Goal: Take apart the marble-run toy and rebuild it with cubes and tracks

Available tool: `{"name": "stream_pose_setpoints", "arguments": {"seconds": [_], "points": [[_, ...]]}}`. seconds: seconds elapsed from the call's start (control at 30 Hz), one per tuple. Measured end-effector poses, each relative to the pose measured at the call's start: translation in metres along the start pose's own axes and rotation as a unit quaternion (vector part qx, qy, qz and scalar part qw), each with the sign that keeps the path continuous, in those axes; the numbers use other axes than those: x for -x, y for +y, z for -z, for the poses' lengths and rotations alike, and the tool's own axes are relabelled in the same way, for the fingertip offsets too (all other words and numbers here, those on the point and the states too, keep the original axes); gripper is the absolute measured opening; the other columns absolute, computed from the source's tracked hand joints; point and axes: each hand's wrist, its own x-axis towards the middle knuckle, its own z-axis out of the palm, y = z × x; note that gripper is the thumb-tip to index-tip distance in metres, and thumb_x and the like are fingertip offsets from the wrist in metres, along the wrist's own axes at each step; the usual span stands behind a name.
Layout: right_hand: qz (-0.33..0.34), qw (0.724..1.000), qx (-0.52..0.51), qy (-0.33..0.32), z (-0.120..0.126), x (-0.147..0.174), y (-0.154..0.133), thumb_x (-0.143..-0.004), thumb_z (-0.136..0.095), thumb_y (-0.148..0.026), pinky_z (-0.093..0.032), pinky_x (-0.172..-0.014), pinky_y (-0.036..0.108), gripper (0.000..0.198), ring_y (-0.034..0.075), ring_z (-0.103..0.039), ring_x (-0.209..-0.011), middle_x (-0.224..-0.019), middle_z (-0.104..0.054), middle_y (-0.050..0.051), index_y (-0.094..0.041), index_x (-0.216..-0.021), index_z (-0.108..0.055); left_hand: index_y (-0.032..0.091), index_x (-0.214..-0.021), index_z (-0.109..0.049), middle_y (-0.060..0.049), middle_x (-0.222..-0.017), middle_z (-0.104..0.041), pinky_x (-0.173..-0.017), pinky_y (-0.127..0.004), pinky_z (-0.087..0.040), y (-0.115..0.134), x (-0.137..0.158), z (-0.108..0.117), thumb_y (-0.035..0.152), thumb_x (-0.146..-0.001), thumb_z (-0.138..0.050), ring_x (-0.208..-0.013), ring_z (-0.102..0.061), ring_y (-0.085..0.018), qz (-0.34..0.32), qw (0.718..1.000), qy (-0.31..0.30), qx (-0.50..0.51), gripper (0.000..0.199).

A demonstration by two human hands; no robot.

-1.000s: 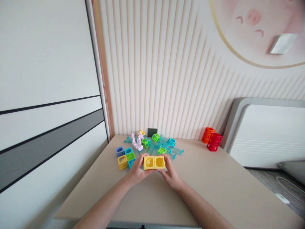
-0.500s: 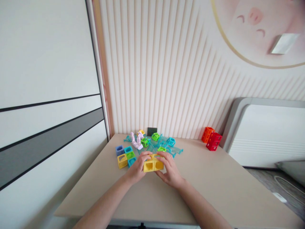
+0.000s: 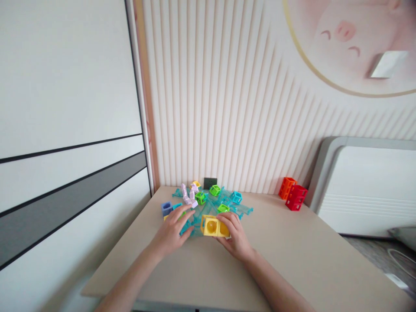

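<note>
My right hand (image 3: 236, 236) is closed around the right end of a joined block of yellow cubes (image 3: 211, 226), held over the near middle of the table. The cube faces toward me have round hollows. My left hand (image 3: 171, 229) has let its fingers spread and hovers above a cluster of cubes at the left. It covers much of that cluster; a blue-violet cube (image 3: 167, 208) and parts of teal, green and yellow ones show around the fingers. Whether the left fingertips touch any cube I cannot tell.
Clear teal track pieces (image 3: 214, 202) lie behind my hands, with green cubes (image 3: 200, 198), a teal cube (image 3: 236, 197) and lilac pieces (image 3: 189, 196) among them. Orange (image 3: 287, 188) and red (image 3: 296, 197) cube stacks stand far right, near the ribbed wall (image 3: 211, 108).
My left hand has let go of the yellow cubes and moved left over the cube cluster. The yellow block has turned slightly and stays in my right hand. The view has shifted a little.
</note>
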Motion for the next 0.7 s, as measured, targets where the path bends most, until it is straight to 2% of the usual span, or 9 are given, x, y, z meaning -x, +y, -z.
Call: {"name": "stream_pose_setpoints", "arguments": {"seconds": [0.03, 0.1, 0.23, 0.33, 0.47, 0.7], "points": [[-0.005, 1.000, -0.001, 0.000, 0.000, 0.000, -0.001, -0.088, -0.071, -0.031, -0.049, -0.093, 0.049, 0.062, 0.031, -0.059, -0.109, -0.122, -0.063, 0.013, -0.032, -0.144, -0.043, 0.028, -0.131, -0.060, -0.010, -0.139, -0.059, -0.111, -0.051, -0.044, -0.011, 0.005, 0.009, 0.028, -0.092, -0.060, -0.130, -0.055, -0.032, 0.008, 1.000, -0.008, -0.024, 0.039], [-0.010, 1.000, 0.001, 0.003, -0.001, 0.000, -0.003, -0.089, -0.071, -0.031, -0.050, -0.092, 0.047, 0.060, 0.030, -0.059, -0.108, -0.121, -0.062, 0.013, -0.030, -0.142, -0.043, 0.026, -0.122, -0.067, -0.010, -0.130, -0.064, -0.108, -0.050, -0.047, -0.035, 0.016, 0.022, 0.033, -0.091, -0.061, -0.122, -0.061, -0.033, 0.015, 0.997, -0.029, -0.067, 0.032], [-0.008, 1.000, -0.001, 0.007, -0.001, -0.002, -0.010, -0.091, -0.068, -0.034, -0.051, -0.092, 0.046, 0.054, 0.030, -0.059, -0.110, -0.122, -0.061, 0.014, -0.026, -0.140, -0.045, 0.025, -0.132, -0.060, -0.010, -0.132, -0.063, -0.107, -0.048, -0.048, -0.065, 0.036, 0.025, 0.027, -0.093, -0.056, -0.122, -0.061, -0.030, 0.014, 0.991, -0.074, -0.107, 0.039], [0.001, 1.000, -0.002, 0.000, 0.000, -0.004, -0.014, -0.091, -0.067, -0.036, -0.052, -0.093, 0.045, 0.052, 0.029, -0.059, -0.110, -0.121, -0.061, 0.014, -0.025, -0.138, -0.047, 0.026, -0.132, -0.059, -0.010, -0.131, -0.062, -0.106, -0.049, -0.049, -0.068, 0.042, 0.018, 0.016, -0.090, -0.053, -0.121, -0.061, -0.029, 0.020, 0.988, -0.097, -0.118, 0.043], [0.014, 1.000, -0.001, -0.013, 0.000, -0.005, -0.016, -0.091, -0.067, -0.037, -0.051, -0.092, 0.043, 0.052, 0.029, -0.059, -0.109, -0.120, -0.061, 0.014, -0.024, -0.137, -0.047, 0.025, -0.125, -0.063, -0.010, -0.123, -0.063, -0.100, -0.047, -0.053, -0.062, 0.035, 0.013, 0.007, -0.086, -0.050, -0.112, -0.064, -0.028, 0.045, 0.986, -0.115, -0.113, 0.045], [0.021, 0.999, -0.004, -0.024, -0.001, -0.004, -0.014, -0.091, -0.066, -0.038, -0.050, -0.092, 0.043, 0.054, 0.029, -0.059, -0.109, -0.121, -0.060, 0.014, -0.024, -0.139, -0.044, 0.026, -0.129, -0.064, -0.011, -0.124, -0.060, -0.102, -0.045, -0.051, -0.055, 0.023, 0.017, 0.006, -0.085, -0.049, -0.115, -0.060, -0.028, 0.056, 0.979, -0.160, -0.110, 0.051]]}}
